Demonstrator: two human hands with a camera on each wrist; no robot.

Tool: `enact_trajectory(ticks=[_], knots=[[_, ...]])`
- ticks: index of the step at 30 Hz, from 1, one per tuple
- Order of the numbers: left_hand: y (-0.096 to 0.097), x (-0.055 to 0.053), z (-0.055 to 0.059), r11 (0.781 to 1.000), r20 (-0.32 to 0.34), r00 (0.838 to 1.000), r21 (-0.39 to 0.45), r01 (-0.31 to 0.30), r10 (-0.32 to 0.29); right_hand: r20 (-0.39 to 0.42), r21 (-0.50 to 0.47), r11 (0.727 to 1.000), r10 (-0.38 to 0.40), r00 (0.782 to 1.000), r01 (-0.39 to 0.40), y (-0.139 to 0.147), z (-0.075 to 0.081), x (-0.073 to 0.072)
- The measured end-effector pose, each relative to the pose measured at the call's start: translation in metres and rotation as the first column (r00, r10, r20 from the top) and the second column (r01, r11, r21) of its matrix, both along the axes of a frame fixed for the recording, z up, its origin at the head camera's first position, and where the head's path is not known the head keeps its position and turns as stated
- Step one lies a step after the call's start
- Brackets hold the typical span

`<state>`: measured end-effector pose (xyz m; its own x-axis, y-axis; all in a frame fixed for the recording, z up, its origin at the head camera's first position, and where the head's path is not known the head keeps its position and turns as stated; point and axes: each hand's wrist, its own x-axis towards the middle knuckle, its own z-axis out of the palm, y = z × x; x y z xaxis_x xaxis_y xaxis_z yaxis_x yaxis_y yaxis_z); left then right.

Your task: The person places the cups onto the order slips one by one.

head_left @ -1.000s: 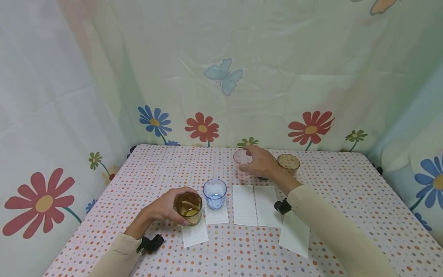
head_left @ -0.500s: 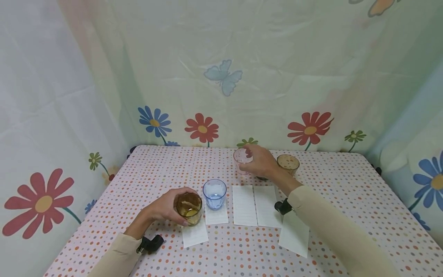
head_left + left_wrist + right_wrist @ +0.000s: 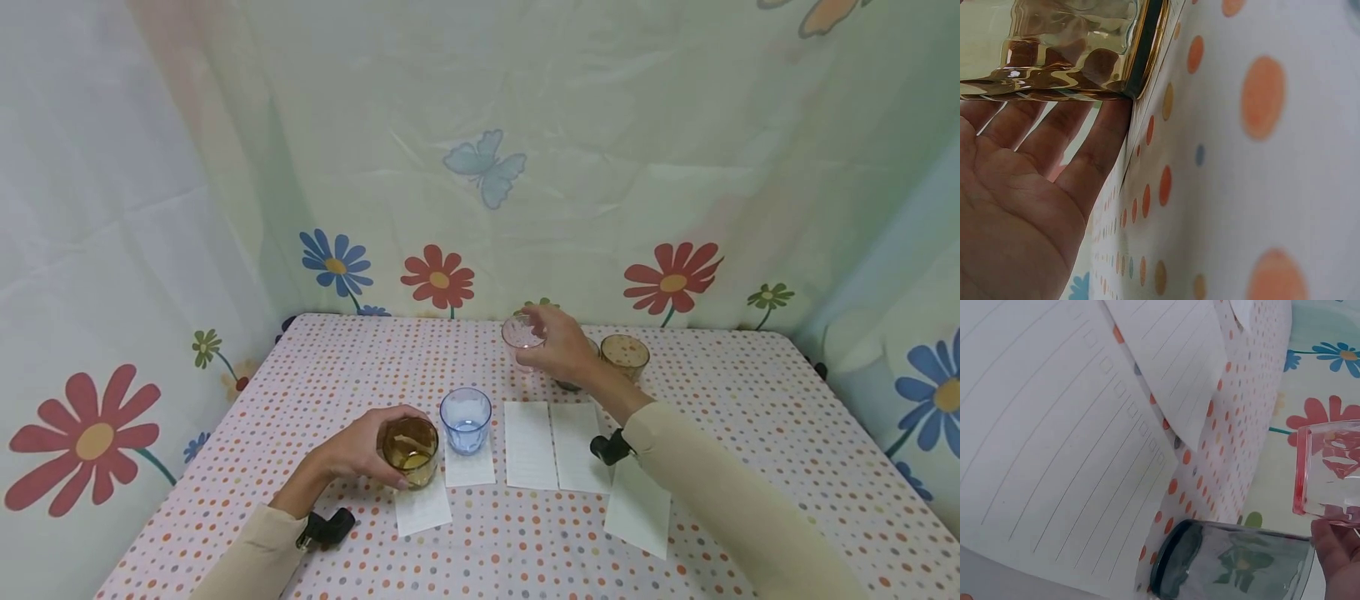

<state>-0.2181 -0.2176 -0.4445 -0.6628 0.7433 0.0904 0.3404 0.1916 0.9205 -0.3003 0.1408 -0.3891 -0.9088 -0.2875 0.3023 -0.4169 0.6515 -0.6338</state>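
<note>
Fingers [image 3: 1333,553] curled round a pink glass [image 3: 519,340], the right hand [image 3: 561,346] holds it above the table [image 3: 480,550] beside a green glass [image 3: 1241,565]; a level path should avoid clinking. The left hand [image 3: 363,444] grips an amber glass [image 3: 410,450], fingers curled.

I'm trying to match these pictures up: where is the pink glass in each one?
Head view: the pink glass is just right of and below centre, held by the right hand.
Left wrist view: not in it; the glass at the top left is the amber glass.
Right wrist view: at the right edge, around mid-height, partly cut off.
Shared landmark: the dotted tablecloth shows in all three.
</note>
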Motion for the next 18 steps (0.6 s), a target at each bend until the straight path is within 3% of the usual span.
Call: enact_trajectory(ticks=[8, 18], knots=[[0.0, 0.0024, 0.0005, 1.0, 0.021, 1.0, 0.002, -0.009, 0.008, -0.001, -0.079, 0.996, 0.033, 0.999, -0.033, -0.0029, 0.0012, 0.006], [0.0014, 0.0019, 0.0014, 1.0, 0.017, 1.0, 0.0, -0.012, 0.012, 0.03, -0.06, 0.998, 0.01, 0.999, -0.008, -0.0047, -0.0009, 0.0087]])
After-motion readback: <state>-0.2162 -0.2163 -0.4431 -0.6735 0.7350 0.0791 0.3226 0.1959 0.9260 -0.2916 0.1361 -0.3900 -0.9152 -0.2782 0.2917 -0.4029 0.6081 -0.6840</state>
